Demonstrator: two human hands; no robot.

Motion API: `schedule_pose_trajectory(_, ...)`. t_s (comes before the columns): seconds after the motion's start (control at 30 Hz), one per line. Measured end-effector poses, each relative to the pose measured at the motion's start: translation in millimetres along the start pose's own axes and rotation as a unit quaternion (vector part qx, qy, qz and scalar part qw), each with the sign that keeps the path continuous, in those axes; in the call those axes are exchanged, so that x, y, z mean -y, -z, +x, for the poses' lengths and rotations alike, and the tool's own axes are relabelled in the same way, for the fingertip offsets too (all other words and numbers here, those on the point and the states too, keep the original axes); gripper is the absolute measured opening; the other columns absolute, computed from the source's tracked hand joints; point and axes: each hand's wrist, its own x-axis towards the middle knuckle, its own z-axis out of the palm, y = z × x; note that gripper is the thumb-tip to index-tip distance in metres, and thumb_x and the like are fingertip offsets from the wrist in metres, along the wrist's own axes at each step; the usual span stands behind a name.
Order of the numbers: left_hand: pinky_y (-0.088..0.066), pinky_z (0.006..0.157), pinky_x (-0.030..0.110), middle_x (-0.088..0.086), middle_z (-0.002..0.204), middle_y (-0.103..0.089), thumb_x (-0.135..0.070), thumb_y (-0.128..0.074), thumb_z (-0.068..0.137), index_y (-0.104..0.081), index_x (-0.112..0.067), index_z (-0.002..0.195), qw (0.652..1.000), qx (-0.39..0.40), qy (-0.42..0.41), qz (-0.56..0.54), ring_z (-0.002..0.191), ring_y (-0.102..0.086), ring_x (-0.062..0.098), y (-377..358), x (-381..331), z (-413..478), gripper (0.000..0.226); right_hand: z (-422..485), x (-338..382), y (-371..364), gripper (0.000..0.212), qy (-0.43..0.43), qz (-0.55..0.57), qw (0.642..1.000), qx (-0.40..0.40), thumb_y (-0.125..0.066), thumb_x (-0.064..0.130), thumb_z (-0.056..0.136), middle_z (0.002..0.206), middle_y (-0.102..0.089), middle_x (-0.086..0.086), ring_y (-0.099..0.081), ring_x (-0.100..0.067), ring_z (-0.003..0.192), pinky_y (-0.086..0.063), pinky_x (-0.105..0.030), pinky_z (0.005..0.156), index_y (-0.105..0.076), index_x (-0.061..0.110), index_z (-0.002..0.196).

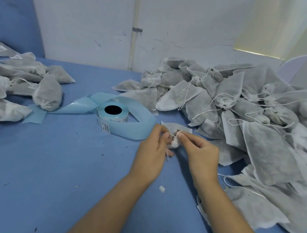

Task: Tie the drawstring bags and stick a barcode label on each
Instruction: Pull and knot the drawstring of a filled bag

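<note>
My left hand and my right hand meet at the gathered neck of a white drawstring bag lying on the blue table. Both hands pinch its white string, which is looped over my right fingertip. Most of the bag is hidden behind my fingers. A roll of barcode labels on light blue backing stands just left of my hands, its spent backing strip curling around it.
A big heap of filled grey-white bags with loose strings fills the right side. A smaller pile of bags with labels lies at the left. A white wall with a pipe stands behind. Small scraps dot the blue tabletop.
</note>
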Motion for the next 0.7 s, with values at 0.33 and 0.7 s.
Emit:
schedule_pose_trajectory(0.33,-0.043,0.057,0.021,-0.005,0.071,-0.061,-0.029,-0.04,0.101,-0.048,-0.029,0.086,0.996,-0.062,-0.01,0.059,0.049,-0.058,0.009,2.3,1.3,-0.9,0.016,-7.9,5.4,-3.7,0.012,0.087,-0.187,0.977,0.06,-0.072,0.024,0.082,0.081,-0.072,0.018,-0.052,-0.001,0.099,-0.04,-0.009,0.083,-0.076,0.035,0.08)
schedule_pose_trajectory(0.7,-0.053,0.062,0.02,0.01,0.088,-0.067,-0.001,-0.044,0.098,-0.054,-0.01,0.086,0.978,-0.017,0.047,-0.204,0.072,-0.069,0.012,2.7,-4.6,2.8,0.018,-9.7,3.6,-16.0,0.017,-0.069,0.017,0.996,0.05,-0.069,0.005,0.08,0.093,-0.065,0.001,-0.061,-0.007,0.077,-0.053,-0.02,0.071,-0.062,0.015,0.068)
